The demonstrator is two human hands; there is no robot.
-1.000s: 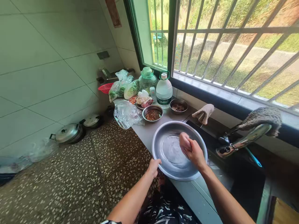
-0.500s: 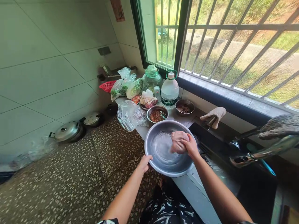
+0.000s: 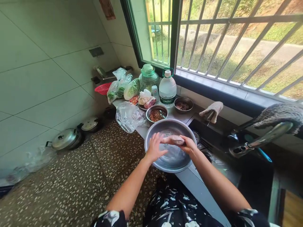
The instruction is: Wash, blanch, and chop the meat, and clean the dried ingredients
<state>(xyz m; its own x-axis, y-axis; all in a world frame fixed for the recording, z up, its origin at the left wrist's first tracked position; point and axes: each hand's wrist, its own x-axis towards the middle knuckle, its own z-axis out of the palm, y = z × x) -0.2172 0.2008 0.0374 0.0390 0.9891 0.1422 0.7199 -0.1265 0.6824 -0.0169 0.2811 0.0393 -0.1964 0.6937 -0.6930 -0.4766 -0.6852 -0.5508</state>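
Note:
A large metal basin point(image 3: 165, 125) with water in it sits on the grey counter beside the sink. My right hand point(image 3: 188, 145) holds a pinkish piece of raw meat point(image 3: 172, 140) over the basin. My left hand point(image 3: 155, 147) reaches in from the near rim, fingers spread, touching the left end of the meat.
Behind the basin stand two small metal bowls point(image 3: 156, 114) of food, a water jug point(image 3: 167, 89), a glass jar point(image 3: 148, 77), bagged vegetables point(image 3: 123, 89) and a clear plastic bag point(image 3: 129, 116). The sink and tap point(image 3: 262, 138) are on the right. Lidded pots point(image 3: 65, 138) sit on the floor at left.
My left hand let go of the basin rim and moved in to the meat. The meat now lies flatter, between both hands. The camera view shifted slightly.

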